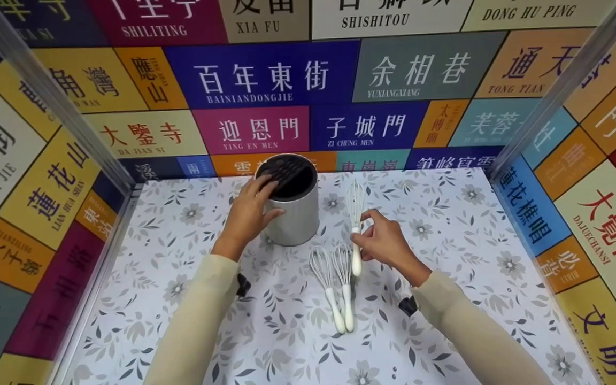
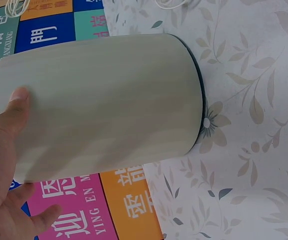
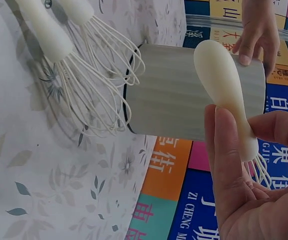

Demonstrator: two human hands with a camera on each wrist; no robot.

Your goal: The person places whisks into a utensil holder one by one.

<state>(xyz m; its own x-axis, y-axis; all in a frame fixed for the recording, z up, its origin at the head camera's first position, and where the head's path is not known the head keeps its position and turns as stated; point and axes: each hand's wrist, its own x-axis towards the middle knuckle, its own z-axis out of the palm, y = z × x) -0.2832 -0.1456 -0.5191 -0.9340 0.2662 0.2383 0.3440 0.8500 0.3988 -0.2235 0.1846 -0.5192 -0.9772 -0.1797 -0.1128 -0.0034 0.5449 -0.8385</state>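
From my end I have the right hand (image 1: 385,240) pinching a whisk (image 1: 356,263) between thumb and fingers, near the top of its handle; the handle's butt points back toward the person, the wires toward the back wall (image 1: 254,69). I have the left hand (image 1: 250,214) gripping the canister (image 1: 293,224) at its rim, thumb against the outer wall, fingers over the far left side by the dark insert (image 1: 281,166); the canister stands left of the whisk, a gap between them. Two more whisks (image 1: 347,307) lie side by side on the table (image 1: 463,230), nearer the person than the canister, wires toward it, handles toward the person; the held handle's butt shows just beside their wires. For edges, I see the table's far edge meeting the back wall behind the canister; side walls flank it; wide patterned stretches lie between each arm and its wall.
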